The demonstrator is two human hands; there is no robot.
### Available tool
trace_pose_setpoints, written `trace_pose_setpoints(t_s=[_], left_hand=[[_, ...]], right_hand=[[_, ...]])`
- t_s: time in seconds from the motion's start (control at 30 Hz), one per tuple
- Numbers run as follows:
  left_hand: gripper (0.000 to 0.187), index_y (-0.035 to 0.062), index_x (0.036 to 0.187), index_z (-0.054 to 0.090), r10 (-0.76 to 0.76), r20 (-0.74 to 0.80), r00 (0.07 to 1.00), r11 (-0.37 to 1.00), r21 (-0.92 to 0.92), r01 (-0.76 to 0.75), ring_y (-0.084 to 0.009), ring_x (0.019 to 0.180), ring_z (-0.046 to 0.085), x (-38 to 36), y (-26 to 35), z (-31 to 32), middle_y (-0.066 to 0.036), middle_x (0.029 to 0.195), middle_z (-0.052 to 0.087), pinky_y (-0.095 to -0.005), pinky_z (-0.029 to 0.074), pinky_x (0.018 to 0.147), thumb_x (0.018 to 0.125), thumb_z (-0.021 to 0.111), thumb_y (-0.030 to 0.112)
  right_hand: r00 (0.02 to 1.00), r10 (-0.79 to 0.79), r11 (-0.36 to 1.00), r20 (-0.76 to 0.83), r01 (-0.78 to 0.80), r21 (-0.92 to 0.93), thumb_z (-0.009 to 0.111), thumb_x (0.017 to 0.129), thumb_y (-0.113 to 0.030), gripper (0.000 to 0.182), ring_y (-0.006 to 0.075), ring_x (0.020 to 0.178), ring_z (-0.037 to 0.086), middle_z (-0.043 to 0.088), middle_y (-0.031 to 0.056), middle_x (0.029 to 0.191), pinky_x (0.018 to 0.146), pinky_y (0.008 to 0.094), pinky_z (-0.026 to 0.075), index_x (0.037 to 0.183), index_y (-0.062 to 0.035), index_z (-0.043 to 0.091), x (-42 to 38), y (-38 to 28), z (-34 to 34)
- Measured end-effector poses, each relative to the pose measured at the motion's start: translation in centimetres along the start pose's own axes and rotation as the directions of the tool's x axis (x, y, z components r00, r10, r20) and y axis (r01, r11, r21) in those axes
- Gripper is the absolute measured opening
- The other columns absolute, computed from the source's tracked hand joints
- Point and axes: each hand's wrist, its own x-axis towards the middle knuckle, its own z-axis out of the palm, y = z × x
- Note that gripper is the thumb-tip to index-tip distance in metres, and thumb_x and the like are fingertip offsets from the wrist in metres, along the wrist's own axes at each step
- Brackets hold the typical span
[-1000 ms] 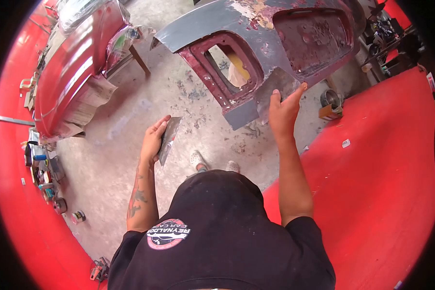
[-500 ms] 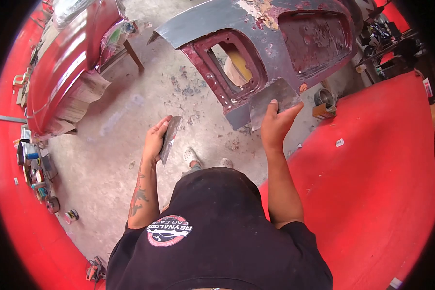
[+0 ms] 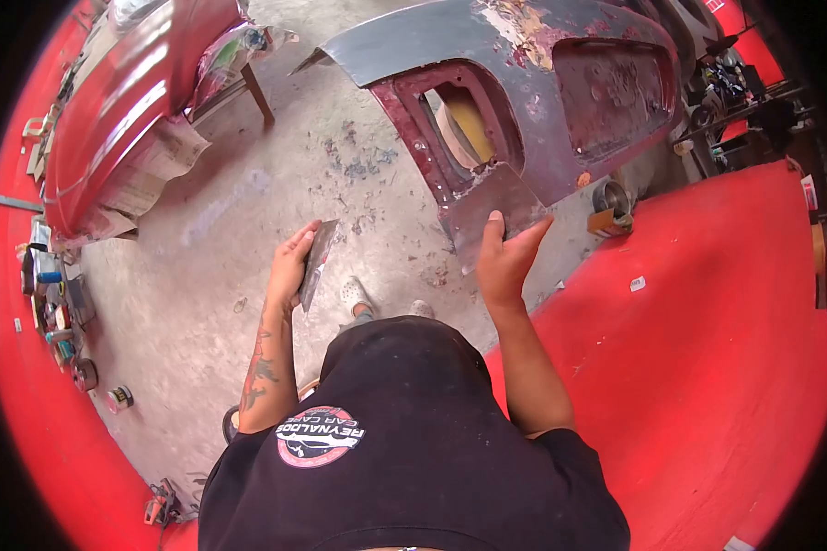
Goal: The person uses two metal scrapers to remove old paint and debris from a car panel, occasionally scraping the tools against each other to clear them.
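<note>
My left hand (image 3: pixel 290 264) is closed on a thin, flat metal spreader (image 3: pixel 320 262), tilted so that it shows nearly edge-on. Its thumb lies along the near face. In my right hand (image 3: pixel 507 266) is a wider grey metal spreader (image 3: pixel 516 191), the thumb pressed on its face and the fingers hidden behind it. The far edge of this plate is ragged and overlaps the lower corner of a car body panel (image 3: pixel 413 39). That panel is sanded grey and maroon, with a beige filler patch (image 3: pixel 524 35) near its top and a recessed opening (image 3: pixel 464 124).
A glossy red car part (image 3: pixel 110 119), edged with masking paper (image 3: pixel 161 165), stands at the left. Cans (image 3: pixel 119 398) and an orange tool (image 3: pixel 160 503) lie along the red wall. At the right, a round tin (image 3: pixel 610 196) sits by a small box (image 3: pixel 606 223).
My right hand and its spreader have moved left and nearer to my body relative to the panel. My left hand keeps its spreader with little movement. The view has shifted slightly.
</note>
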Motion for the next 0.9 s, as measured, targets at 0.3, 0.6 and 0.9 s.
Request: trace_pose_setpoints(t_s=[0.3, 0.6, 0.9], left_hand=[[0.036, -0.0010, 0.131, 0.057, 0.006, 0.004, 1.000, 1.000, 0.021, -0.007, -0.0080, 0.090, 0.061, -0.1, -0.3, -0.5, -0.005, 0.112, 0.066, -0.0228, 0.049, 0.080, 0.100, 0.049, 0.017], [0.035, 0.0007, 0.127, 0.060, 0.091, -0.008, 0.996, 0.993, 0.078, -0.090, -0.0119, 0.095, 0.061, 0.7, -2.4, -1.2, -0.005, 0.111, 0.067, -0.0262, 0.048, 0.087, 0.098, 0.053, 0.020], [0.036, -0.0025, 0.131, 0.054, 0.018, 0.021, 1.000, 0.999, -0.046, -0.017, -0.0096, 0.086, 0.063, -0.4, -0.5, -0.3, -0.007, 0.111, 0.066, -0.0250, 0.052, 0.078, 0.100, 0.049, 0.016]], right_hand=[[0.993, -0.073, 0.997, 0.094, 0.073, -0.003, 0.062, 0.089, -0.015, 0.066, 0.0371, 0.123, 0.046, 0.043, 0.0320, 0.132, 0.106, 0.0400, 0.032, 0.135, 0.0170, 0.025, -0.1, 0.0, 0.0], [0.990, -0.138, 0.983, -0.020, 0.134, -0.127, 0.065, 0.088, -0.020, 0.070, 0.0411, 0.132, 0.038, 0.036, 0.0340, 0.139, 0.112, 0.0433, 0.025, 0.136, 0.0157, 0.028, 1.2, 1.1, 0.0], [0.998, -0.031, 0.996, 0.056, 0.026, 0.084, 0.063, 0.088, -0.010, 0.050, 0.0318, 0.110, 0.054, 0.051, 0.0232, 0.120, 0.096, 0.0392, 0.041, 0.128, 0.0059, 0.038, 1.6, 0.9, -0.2]])
